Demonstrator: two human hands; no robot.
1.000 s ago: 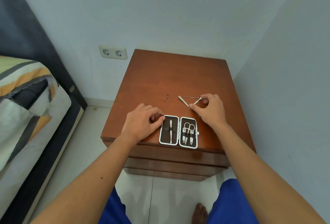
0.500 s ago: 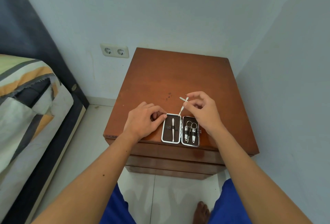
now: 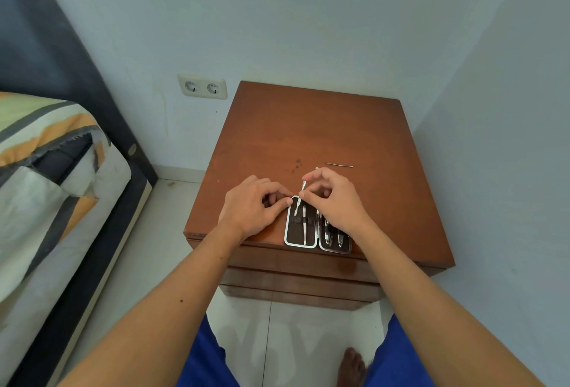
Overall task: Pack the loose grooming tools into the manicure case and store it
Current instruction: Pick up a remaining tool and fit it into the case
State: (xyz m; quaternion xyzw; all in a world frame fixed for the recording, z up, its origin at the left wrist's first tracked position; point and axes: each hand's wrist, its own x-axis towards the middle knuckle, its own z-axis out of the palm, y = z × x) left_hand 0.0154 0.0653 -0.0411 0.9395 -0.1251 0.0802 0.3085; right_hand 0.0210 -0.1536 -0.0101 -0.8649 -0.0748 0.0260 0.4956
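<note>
At the far left a bed [image 3: 46, 170] with a striped cover stands by the wall, and a double socket [image 3: 202, 87] is on the wall just left of the wooden counter [image 3: 308, 133]. The left hand [image 3: 251, 209] rests on the counter with curled fingers, its thumb and fingertips touching the far left corner of the open manicure case [image 3: 317, 226], which lies at the near edge. The right hand [image 3: 334, 201] pinches a thin metal tool [image 3: 299, 198] over the left half of the case, and a thin pin [image 3: 338, 165] lies on the counter farther away.
</note>
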